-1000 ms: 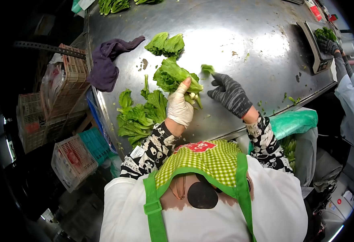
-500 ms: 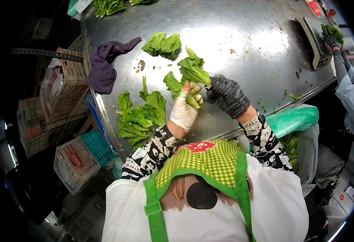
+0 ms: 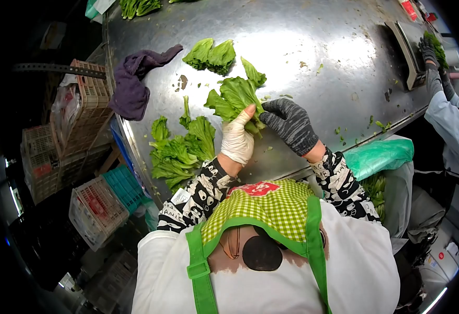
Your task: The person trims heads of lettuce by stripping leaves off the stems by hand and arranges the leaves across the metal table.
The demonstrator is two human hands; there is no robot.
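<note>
My left hand (image 3: 238,140), in a pale glove, is closed round the stem end of a bunch of leafy greens (image 3: 238,94). At the right side of that bunch, my right hand (image 3: 291,125), in a dark grey glove, has its fingers pressed together at the stems; what they pinch is too small to make out. Beyond the bunch, two separate leaves (image 3: 209,55) lie on the metal table (image 3: 313,26). A larger pile of greens (image 3: 174,157) rests to the left of my left hand.
A purple cloth (image 3: 131,94) lies on the table's left edge, with plastic crates (image 3: 85,115) beyond it. Green plastic (image 3: 378,158) covers a bin edge at right. At far right, a co-worker's gloved hands hold greens beside a scale (image 3: 410,52). Scraps dot the table.
My right hand brought a leaf over to the bunch in my left hand, and the leaves now sit together there. The co-worker's hands and greens moved slightly at the scale.
</note>
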